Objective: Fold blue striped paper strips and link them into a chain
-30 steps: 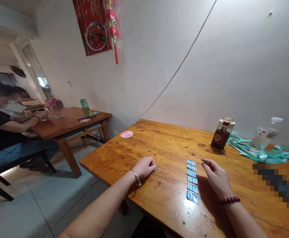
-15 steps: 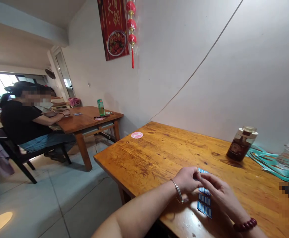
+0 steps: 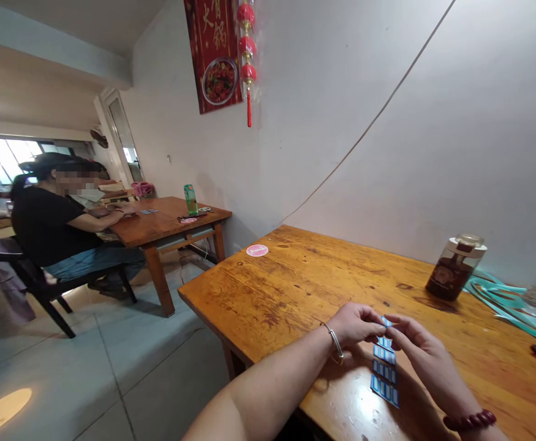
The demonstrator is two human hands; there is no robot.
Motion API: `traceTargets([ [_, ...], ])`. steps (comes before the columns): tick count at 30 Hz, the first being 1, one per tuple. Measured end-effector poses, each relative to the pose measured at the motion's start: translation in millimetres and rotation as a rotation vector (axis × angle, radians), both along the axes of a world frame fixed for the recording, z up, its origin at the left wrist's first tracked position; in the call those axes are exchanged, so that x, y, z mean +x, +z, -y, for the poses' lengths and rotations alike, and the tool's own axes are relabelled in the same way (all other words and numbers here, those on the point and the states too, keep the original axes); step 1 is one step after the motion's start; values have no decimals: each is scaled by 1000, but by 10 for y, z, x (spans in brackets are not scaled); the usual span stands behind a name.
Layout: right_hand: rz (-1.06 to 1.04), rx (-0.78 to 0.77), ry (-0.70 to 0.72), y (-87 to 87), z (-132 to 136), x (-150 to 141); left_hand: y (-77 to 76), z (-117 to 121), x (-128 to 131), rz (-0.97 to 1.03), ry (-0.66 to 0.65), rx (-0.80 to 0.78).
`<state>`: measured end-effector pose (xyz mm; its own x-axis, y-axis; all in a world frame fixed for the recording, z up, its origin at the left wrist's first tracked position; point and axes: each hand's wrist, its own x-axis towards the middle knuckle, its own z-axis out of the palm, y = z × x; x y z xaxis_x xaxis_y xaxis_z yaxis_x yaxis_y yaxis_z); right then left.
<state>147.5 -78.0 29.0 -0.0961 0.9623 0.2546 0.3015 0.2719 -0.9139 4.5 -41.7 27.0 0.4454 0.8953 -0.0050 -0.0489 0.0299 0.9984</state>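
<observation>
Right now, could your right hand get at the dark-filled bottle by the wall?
Probably yes, with a stretch: the right hand is over the wooden table, and only bare wood seems to lie between it and the bottle, so nothing looks in the way.

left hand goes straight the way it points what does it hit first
Probably the small blue card at the fingertips of the left hand, with the right hand just beyond; depth is unclear.

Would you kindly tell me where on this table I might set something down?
Bare wood runs between the pink round sticker and the left hand, and another patch lies between the right hand and the dark-filled jar. It is crowded around the row of blue cards and at the far right, by the teal ribbon.
</observation>
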Motion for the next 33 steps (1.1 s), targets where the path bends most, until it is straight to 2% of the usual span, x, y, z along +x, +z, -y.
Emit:
traceTargets([
  [2, 56, -28, 8, 9, -2, 19, -22, -31, 10, -26, 24, 33],
  [5, 144, -15, -76, 0, -8, 44, -55, -97, 35, -77, 12, 84],
  [9, 56, -6, -149, -15, -17, 58, -88, -192, 4, -119, 27, 243],
  [11, -52, -27, -213, -28, -45, 95, -107, -252, -77, -112, 133, 317],
  [14, -206, -43, -335, -65, -115, 208, -132, -364, -242, -90, 341, 316],
  [17, -328, -75, -396, -98, -168, 302, -129, -421, -334, -59, 421, 283],
  [19, -389, -101, -355, -100, -172, 295, -106, -383, -313, -45, 375, 276],
  [24, -436, -154, -150, -54, -97, 63, -26, -138, -114, 20, 30, 132],
  [28, -409, -187, 6, -30, -39, -84, -25, -63, -51, 122, 28, 106],
  [33, -335, -182, 28, -23, -25, -81, -54, -86, -83, 122, 16, -7],
])
